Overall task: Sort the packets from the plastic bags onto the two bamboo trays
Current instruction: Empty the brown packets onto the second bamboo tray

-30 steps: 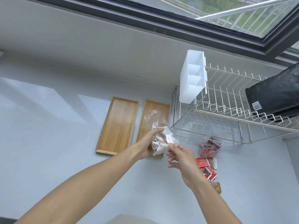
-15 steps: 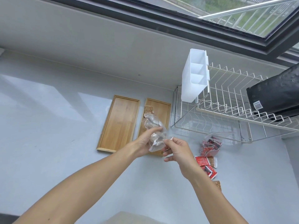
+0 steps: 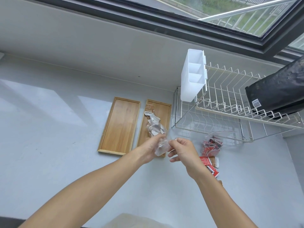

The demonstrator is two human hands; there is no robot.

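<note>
Two bamboo trays lie side by side on the grey counter: the left tray point(image 3: 120, 125) is bare, the right tray point(image 3: 164, 111) sits under my hands. My left hand point(image 3: 150, 148) grips a clear plastic bag point(image 3: 160, 146) tipped mouth-away over the right tray. Brown and white packets point(image 3: 152, 119) spill from the bag onto that tray. My right hand point(image 3: 181, 149) pinches the bag's near corner. To the right a second clear bag of red packets point(image 3: 212, 144) lies on the counter, with loose red and brown packets point(image 3: 209, 162) beside my right wrist.
A white wire dish rack point(image 3: 230, 112) stands at the back right against the wall, with a white plastic cutlery holder point(image 3: 191, 79) hung on its left end and a black bag point(image 3: 276, 91) resting on top. A window runs above.
I have tipped the clear bag over the right tray, and brown and white packets have slid out of it onto the tray. Both hands moved slightly away from me.
</note>
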